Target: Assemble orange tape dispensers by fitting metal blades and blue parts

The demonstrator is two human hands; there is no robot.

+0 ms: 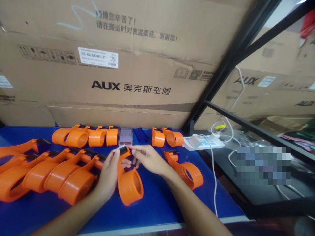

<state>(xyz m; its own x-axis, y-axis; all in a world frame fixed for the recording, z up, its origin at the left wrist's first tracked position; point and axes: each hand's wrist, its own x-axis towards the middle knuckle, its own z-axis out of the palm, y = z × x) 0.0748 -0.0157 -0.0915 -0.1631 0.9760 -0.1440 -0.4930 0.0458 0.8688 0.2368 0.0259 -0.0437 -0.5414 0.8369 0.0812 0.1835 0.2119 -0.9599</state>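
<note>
An orange tape dispenser [130, 188] is held up over the blue table, its round hub hanging down and its black-tipped head raised. My left hand [109, 173] is closed on the head from the left, thumb against the black part. From the right, my right hand [147, 159] is closed at the same head, index finger and thumb at its orange edge. Its other fingertips are partly hidden. To the left, several more orange tape dispensers [76, 185] lie in a row. Another tape dispenser [190, 175] lies to the right of my right forearm.
Behind my hands lie a phone [125, 137], a dark blue piece [141, 133] and more tape dispensers [80, 137]. A white power strip [204, 142] with a cable is at the right. Large cardboard boxes [147, 111] stand behind the blue table [162, 209], beside a black metal frame [214, 78].
</note>
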